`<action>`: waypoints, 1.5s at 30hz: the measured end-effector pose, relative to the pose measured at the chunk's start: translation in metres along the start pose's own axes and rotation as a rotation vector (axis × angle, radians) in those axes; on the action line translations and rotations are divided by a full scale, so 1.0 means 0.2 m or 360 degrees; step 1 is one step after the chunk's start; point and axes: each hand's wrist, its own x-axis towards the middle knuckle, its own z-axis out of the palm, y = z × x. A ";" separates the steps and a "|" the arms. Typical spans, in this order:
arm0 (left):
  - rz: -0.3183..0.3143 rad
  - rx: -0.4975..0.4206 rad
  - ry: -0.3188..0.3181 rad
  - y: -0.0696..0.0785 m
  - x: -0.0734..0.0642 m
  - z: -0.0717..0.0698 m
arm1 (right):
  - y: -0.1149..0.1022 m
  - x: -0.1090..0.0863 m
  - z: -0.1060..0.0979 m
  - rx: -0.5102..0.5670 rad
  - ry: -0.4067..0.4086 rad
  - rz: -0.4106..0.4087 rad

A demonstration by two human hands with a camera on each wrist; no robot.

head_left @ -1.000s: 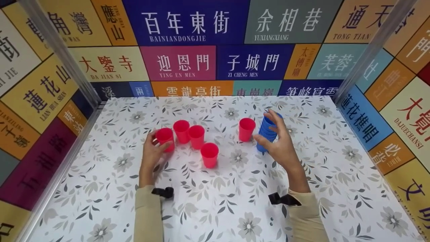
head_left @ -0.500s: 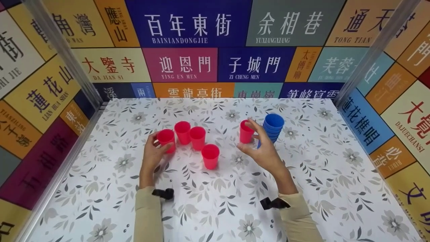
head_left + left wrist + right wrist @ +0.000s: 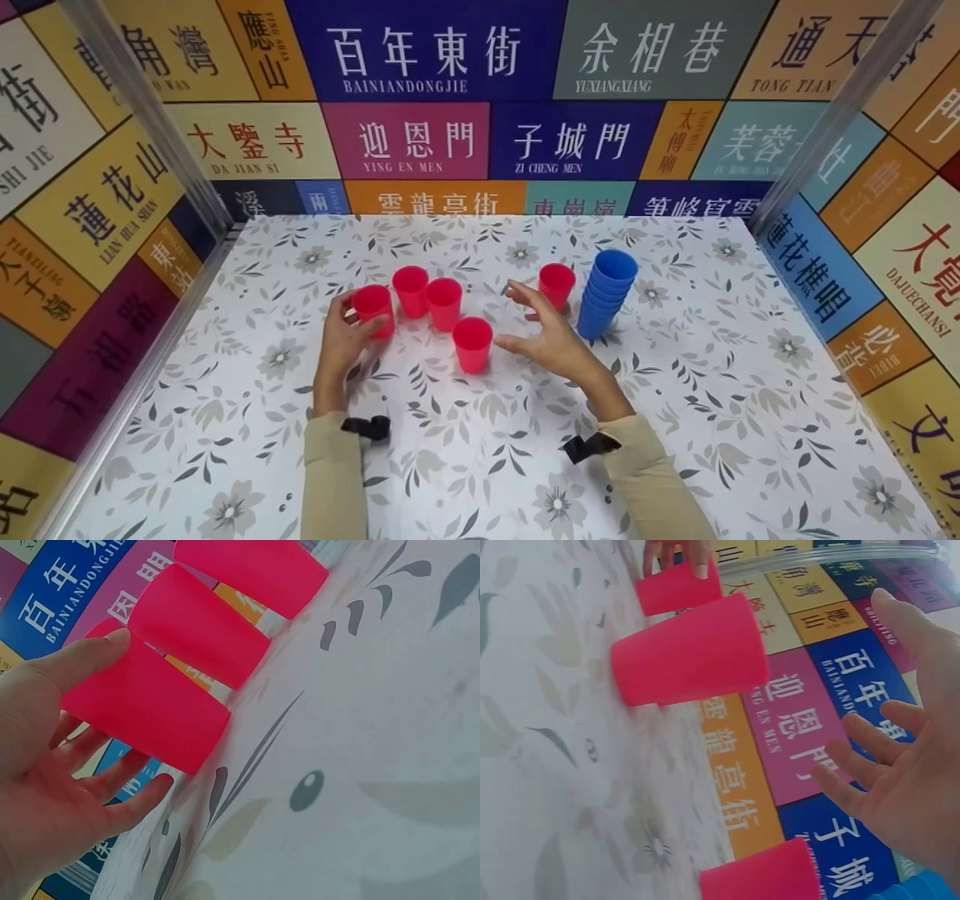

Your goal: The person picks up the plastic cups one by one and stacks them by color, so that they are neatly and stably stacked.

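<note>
Front red cup stands upright on the table, just beside the right hand, whose fingers and thumb are spread apart, holding nothing. Left hand curls thumb and fingers loosely round the left red cup; a blue cup stack rises at right. Farther back stand the middle red cup, back red cup and right red cup.

place: booth-like staging corner, wider room unseen | evidence: lettered walls, transparent corner strips, floral tabletop
</note>
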 end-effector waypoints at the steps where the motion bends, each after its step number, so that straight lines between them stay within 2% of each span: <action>1: -0.0007 0.0010 -0.0003 0.03 -0.01 0.00 | 0.02 0.01 0.01 0.0014 -0.0025 0.0006; 2: -0.0019 0.0025 -0.0007 0.05 -0.03 0.00 | 0.03 0.01 0.02 0.0029 -0.0049 0.0009; 5: 0.0009 0.0023 0.0007 0.05 -0.02 0.01 | 0.06 0.04 0.05 0.0087 -0.0095 0.0047; 9: 0.0084 -0.0027 0.0050 -0.04 0.02 0.01 | 0.09 0.06 0.10 0.0145 -0.0131 0.0111; 19: 0.0062 -0.0057 0.0063 -0.03 0.01 -0.01 | 0.17 0.09 0.19 0.0390 -0.0163 0.0151; 27: 0.0030 -0.0034 0.0071 -0.03 0.00 0.00 | 0.19 0.10 0.25 0.0371 -0.0162 0.0261; 37: 0.0069 -0.0040 0.0062 -0.03 0.02 0.01 | 0.20 0.09 0.27 0.0358 -0.0097 0.0204; 42: 0.0064 0.0012 0.0067 -0.02 0.00 0.00 | 0.15 0.10 0.28 0.0387 -0.0106 0.0177; 45: 0.0064 0.0011 0.0066 -0.02 0.00 0.00 | 0.09 0.12 0.28 0.0489 -0.0110 0.0160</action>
